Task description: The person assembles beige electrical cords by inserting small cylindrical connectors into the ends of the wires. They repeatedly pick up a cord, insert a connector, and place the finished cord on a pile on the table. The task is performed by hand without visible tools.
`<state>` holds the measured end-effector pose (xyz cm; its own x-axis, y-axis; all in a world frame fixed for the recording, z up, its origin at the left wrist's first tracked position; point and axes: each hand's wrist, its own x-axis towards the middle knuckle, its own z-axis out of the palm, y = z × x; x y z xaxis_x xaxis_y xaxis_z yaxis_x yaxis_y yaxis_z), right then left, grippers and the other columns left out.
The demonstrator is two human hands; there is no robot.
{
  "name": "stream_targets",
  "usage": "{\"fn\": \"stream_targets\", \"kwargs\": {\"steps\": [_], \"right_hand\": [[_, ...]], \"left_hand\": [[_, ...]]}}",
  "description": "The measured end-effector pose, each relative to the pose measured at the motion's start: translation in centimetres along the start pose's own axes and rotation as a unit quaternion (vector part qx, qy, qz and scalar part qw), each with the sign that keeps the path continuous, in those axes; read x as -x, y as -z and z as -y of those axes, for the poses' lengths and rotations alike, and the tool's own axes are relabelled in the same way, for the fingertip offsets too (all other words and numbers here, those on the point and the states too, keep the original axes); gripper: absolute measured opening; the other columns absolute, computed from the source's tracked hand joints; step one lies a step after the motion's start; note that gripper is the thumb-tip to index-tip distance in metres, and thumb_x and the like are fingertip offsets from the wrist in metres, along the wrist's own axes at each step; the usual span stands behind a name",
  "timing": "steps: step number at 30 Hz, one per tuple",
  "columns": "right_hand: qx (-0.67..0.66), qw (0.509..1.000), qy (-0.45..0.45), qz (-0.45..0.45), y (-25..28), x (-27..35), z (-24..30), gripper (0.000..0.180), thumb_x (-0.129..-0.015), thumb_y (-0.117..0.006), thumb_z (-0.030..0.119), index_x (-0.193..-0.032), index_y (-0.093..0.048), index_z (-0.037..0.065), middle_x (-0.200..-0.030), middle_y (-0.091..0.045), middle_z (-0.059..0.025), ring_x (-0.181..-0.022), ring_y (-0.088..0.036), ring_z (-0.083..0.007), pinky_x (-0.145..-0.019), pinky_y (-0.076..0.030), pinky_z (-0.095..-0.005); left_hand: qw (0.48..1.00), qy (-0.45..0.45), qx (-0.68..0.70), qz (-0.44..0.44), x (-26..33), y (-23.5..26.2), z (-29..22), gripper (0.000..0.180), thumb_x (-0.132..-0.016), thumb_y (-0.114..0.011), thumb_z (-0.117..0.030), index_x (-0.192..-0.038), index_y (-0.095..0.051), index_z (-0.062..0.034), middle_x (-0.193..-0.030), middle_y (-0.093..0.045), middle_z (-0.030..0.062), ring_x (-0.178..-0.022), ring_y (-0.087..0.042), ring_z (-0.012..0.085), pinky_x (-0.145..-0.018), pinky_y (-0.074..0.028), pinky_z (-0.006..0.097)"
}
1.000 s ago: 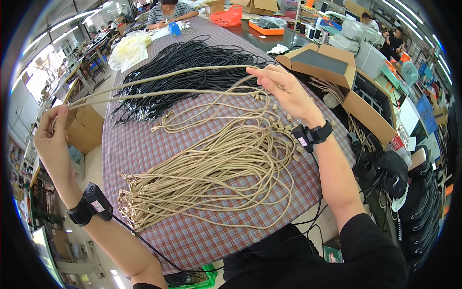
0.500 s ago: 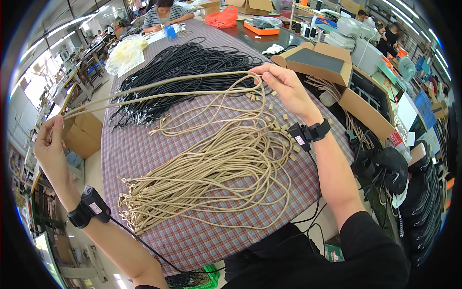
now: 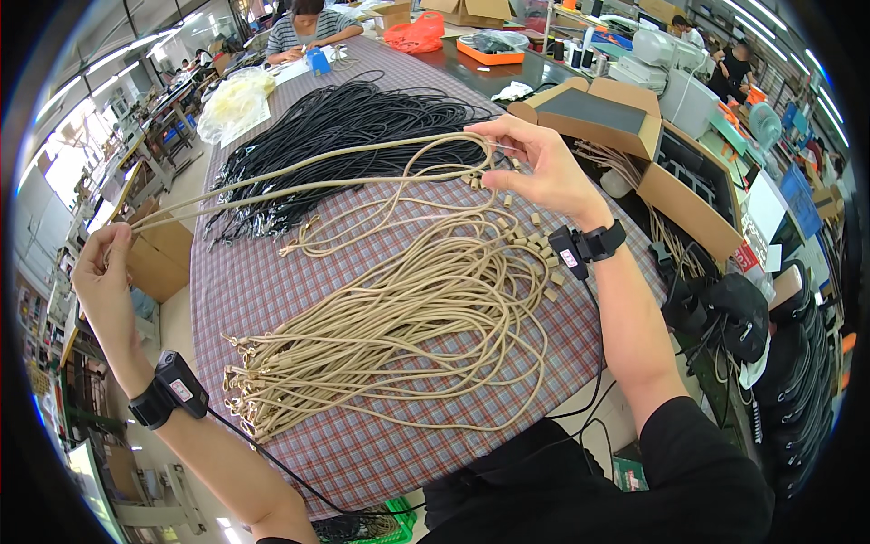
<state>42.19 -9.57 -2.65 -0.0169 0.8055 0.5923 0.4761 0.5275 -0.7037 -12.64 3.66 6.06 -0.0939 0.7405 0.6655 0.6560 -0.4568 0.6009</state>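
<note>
A doubled tan cord (image 3: 299, 169) stretches in the air between my two hands. My left hand (image 3: 102, 276), at the far left beyond the table edge, pinches one end of it between thumb and fingers. Over the table's far right part, my right hand (image 3: 539, 172) has its fingers at the cord's looped end, with the thumb parted from them; the exact grip is partly hidden. Below lies a pile of tan cords (image 3: 390, 317) with brass-coloured clips (image 3: 249, 385) at their left ends. Small tan cylindrical pieces (image 3: 541, 240) lie scattered beneath my right hand.
Black cords (image 3: 353, 118) with silvery ends are heaped behind the tan ones on the checked tablecloth (image 3: 507, 399). An open cardboard box (image 3: 693, 190) stands to the right. A person (image 3: 313, 36) sits at the far end, near a clear plastic bag (image 3: 237, 102).
My right thumb has moved down and away from the fingers, and the hand has opened somewhat. The left hand has shifted slightly right. The stretched cord sags a little.
</note>
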Motion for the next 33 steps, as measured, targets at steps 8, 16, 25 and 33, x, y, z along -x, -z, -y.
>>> {"fn": "stream_targets", "kwargs": {"steps": [8,16,25,33], "right_hand": [[-0.035,0.999,0.004,-0.004,-0.2,-0.1,-0.9,0.025,-0.097,-0.086,0.02,-0.119,-0.085,0.011,-0.089,-0.068,0.0063,-0.078,-0.05,-0.0036,-0.07,-0.039,-0.024],[0.134,0.99,0.023,-0.045,-0.9,-0.4,-0.7,0.031,-0.097,-0.085,0.022,-0.126,-0.083,0.011,-0.092,-0.065,0.0009,-0.086,-0.056,-0.0121,-0.075,-0.042,-0.0298],[0.093,0.995,0.001,0.047,0.2,-0.3,-3.1,0.051,-0.101,-0.08,0.022,-0.149,-0.07,0.008,-0.107,-0.054,-0.004,-0.102,-0.055,-0.0177,-0.093,-0.045,-0.0301],[0.245,0.967,0.075,-0.015,-0.4,-0.4,-3.0,0.018,-0.099,-0.081,0.022,-0.107,-0.084,0.007,-0.088,-0.058,-0.0023,-0.089,-0.057,-0.0212,-0.078,-0.046,-0.035]], "left_hand": [[1.0,0.006,0.0,0.003,-0.4,0.1,0.7,0.025,-0.106,-0.075,-0.03,-0.117,-0.082,-0.0083,-0.095,-0.077,-0.005,-0.078,-0.057,0.0013,-0.066,-0.039,0.023],[1.0,-0.008,-0.008,0.012,-0.1,-0.4,0.2,0.021,-0.105,-0.077,-0.027,-0.111,-0.082,-0.0076,-0.087,-0.071,-0.0068,-0.073,-0.052,0.001,-0.063,-0.036,0.023],[0.994,0.0,-0.021,0.107,-0.2,-1.4,2.1,0.02,-0.102,-0.076,-0.021,-0.099,-0.078,-0.0007,-0.075,-0.057,-0.007,-0.068,-0.04,0.0028,-0.06,-0.029,0.026],[0.99,0.011,-0.047,0.129,-0.5,-0.4,4.8,0.024,-0.099,-0.078,-0.018,-0.093,-0.077,0.0045,-0.071,-0.056,-0.0053,-0.066,-0.041,0.0055,-0.061,-0.031,0.028]]}}
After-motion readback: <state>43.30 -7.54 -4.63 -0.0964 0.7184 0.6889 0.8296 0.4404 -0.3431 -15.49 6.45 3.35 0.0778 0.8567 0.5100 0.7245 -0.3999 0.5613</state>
